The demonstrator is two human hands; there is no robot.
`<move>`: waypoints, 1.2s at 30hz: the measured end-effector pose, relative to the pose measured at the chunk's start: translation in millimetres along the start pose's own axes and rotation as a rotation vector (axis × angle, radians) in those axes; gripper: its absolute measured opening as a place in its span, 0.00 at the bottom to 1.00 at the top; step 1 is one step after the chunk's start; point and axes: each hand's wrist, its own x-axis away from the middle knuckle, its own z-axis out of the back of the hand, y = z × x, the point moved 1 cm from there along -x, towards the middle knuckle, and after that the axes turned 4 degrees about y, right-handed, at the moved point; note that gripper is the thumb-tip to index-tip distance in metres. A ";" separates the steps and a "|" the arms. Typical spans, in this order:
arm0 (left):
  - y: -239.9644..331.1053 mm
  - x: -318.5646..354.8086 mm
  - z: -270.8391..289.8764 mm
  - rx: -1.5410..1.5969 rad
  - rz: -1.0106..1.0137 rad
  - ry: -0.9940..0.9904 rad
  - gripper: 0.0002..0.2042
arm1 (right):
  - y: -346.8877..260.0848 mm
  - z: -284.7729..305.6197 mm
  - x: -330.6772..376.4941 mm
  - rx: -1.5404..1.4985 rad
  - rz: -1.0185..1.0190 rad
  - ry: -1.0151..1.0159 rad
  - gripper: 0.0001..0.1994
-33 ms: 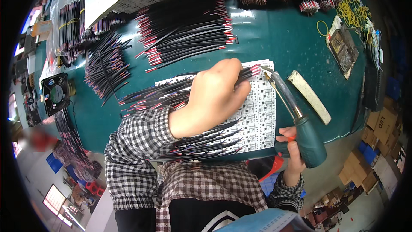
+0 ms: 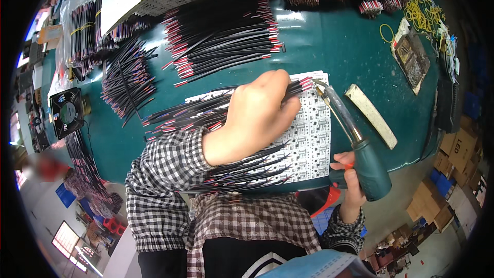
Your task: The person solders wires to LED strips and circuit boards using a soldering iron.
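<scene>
My left hand (image 2: 260,108) is closed on black wires (image 2: 296,90) with red and white tips, over the upper part of a white circuit board sheet (image 2: 320,134). In my right hand (image 2: 352,188) is a soldering iron (image 2: 373,172) with a dark green handle. Its metal shaft slants up and left, and the tip comes to the wire ends at the sheet's upper right corner. Whether tip and wires touch is too small to tell. More black wires (image 2: 247,167) lie across the sheet below my left hand, and others (image 2: 180,113) spread out to its left.
A large pile of black wires (image 2: 221,41) lies beyond my left hand, with a smaller heap (image 2: 128,80) to its left. A fan (image 2: 67,113) stands at the left. On the right are a pale curved strip (image 2: 371,117), a dirty soldering tray (image 2: 411,59) and yellow rubber bands (image 2: 423,11).
</scene>
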 end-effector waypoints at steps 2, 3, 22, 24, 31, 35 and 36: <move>-1.1 -2.6 -0.7 0.031 0.027 -0.010 0.08 | 2.4 0.4 1.0 -0.001 -0.003 -0.015 0.17; -1.8 -3.9 -0.4 0.064 0.053 -0.016 0.09 | 2.5 -0.3 1.7 -0.009 -0.014 -0.013 0.16; -4.0 -13.7 5.9 0.097 0.178 -0.088 0.07 | 15.6 4.2 -0.3 0.062 0.034 -0.025 0.17; -3.0 -14.8 7.3 0.113 0.210 -0.111 0.07 | 17.8 6.5 -0.3 0.091 0.049 -0.038 0.18; -0.3 -16.8 10.2 0.140 0.249 -0.138 0.08 | 14.7 0.7 -0.3 0.035 0.022 -0.002 0.18; -2.4 -15.3 8.6 0.143 0.233 -0.124 0.08 | 14.0 4.0 -0.6 0.044 -0.010 0.009 0.20; -3.2 -15.1 8.7 0.139 0.230 -0.120 0.08 | 16.3 11.1 -2.5 0.226 0.112 -0.082 0.20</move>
